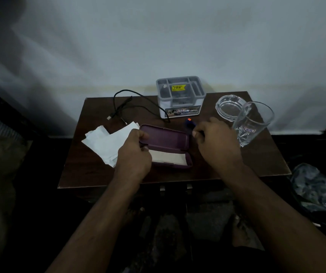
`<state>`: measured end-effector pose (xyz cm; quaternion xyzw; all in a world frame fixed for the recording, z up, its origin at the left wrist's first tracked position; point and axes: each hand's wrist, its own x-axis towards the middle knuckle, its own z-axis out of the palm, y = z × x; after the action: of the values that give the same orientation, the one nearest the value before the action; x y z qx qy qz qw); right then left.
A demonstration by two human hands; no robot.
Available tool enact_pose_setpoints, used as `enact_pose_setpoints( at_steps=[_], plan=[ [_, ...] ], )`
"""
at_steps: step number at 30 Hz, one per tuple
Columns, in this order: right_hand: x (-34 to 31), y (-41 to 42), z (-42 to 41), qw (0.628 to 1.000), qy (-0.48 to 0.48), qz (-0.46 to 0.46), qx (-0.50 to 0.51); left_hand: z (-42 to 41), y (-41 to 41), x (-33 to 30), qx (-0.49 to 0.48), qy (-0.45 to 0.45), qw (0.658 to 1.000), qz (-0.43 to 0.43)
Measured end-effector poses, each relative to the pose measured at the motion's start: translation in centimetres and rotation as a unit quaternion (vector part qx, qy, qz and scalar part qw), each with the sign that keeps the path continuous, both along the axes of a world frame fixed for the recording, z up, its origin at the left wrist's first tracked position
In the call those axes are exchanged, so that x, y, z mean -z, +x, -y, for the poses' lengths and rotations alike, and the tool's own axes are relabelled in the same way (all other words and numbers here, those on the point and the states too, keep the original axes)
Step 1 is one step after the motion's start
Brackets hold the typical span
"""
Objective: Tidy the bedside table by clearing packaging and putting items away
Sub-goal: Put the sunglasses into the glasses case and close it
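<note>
2 hands on the job, bedside table (pixel 91 174) only partly cleared. Far left: white paper packaging (pixel 107 142) lying loose near the left edge, not yet removed. Behind it, black cable (pixel 122 103) coiled loosely, plug end resting on the wood. Left hand (pixel 133 152) clamped on the left end of the open purple case (pixel 168 144), thumb on the lid rim, probably steadying it so the lid stays up for loading. Pale lining visible inside, otherwise looks empty. Behind centre: grey organiser box (pixel 180 97) with price sticker, near the wall. Right hand (pixel 215 140) curled at the case's right end, fingers together on something small; exact item unclear. Small blue-and-orange object (pixel 189 123) just beyond the knuckles. Far right: glass ashtray (pixel 230 107), then drinking glass (pixel 253 123), apparently tilted by lens distortion.
</note>
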<state>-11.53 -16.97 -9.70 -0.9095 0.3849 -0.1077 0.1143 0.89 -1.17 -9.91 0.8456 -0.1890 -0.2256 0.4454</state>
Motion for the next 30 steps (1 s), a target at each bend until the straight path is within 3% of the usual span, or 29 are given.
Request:
enact_pose_setpoints(
  at_steps=[5,8,10,15,20,30],
  plan=[
    [-1.9,0.2,-1.7,0.983,-0.065,0.161,-0.056,0.0,0.1,-0.2,-0.005,-0.013,1.000,-0.027],
    [-2.3,0.6,-2.9,0.962,0.044,0.244,-0.110,0.3,0.2,-0.6,-0.049,-0.063,0.992,-0.102],
    [-2.1,0.9,-3.4,0.956,0.099,0.234,-0.145,0.5,0.3,-1.0,-0.083,-0.097,0.983,-0.133],
    [-1.0,1.6,-3.8,0.972,0.061,0.138,-0.182,0.7,0.7,-1.2,-0.109,-0.126,0.975,-0.147],
    [-0.8,1.8,-4.0,0.965,0.098,0.194,-0.151,0.7,0.4,-1.1,-0.106,-0.160,0.958,-0.212],
    [-0.9,1.8,-4.1,0.950,0.087,0.209,-0.216,0.5,1.0,-1.3,-0.190,-0.245,0.900,-0.307]
  ],
)
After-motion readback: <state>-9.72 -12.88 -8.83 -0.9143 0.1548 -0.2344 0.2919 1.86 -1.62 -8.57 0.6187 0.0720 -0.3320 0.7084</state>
